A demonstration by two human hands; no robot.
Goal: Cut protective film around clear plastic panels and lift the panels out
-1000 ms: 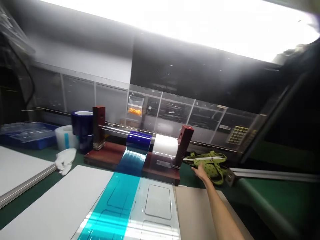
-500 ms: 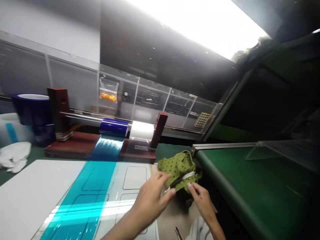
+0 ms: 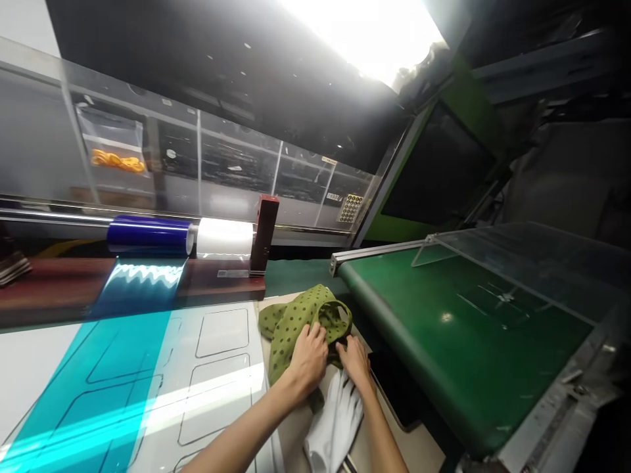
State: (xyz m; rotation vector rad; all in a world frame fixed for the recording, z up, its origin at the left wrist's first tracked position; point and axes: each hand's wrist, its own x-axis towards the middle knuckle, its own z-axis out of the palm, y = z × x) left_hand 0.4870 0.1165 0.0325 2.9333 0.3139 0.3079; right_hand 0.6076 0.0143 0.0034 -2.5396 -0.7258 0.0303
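Observation:
A green cloth bag with dark dots [image 3: 296, 320] lies on the bench beside the conveyor. My left hand [image 3: 309, 358] rests on the bag with its fingers curled into the fabric. My right hand [image 3: 353, 359] grips the bag's dark opening edge from the right. A white glove [image 3: 335, 420] lies under my right wrist. What is inside the bag is hidden.
A green conveyor belt [image 3: 458, 315] runs along the right. A wooden roll stand [image 3: 263, 233] holds a blue film roll [image 3: 148, 234] and a clear roll [image 3: 224, 238]. Blue and clear film [image 3: 123, 368] stretches over the white bench. A clear screen stands behind.
The view has swung right. My right hand pulled the green bag off the far spot toward me; now both hands press on it, closer to my body, and the white glove shows beneath.

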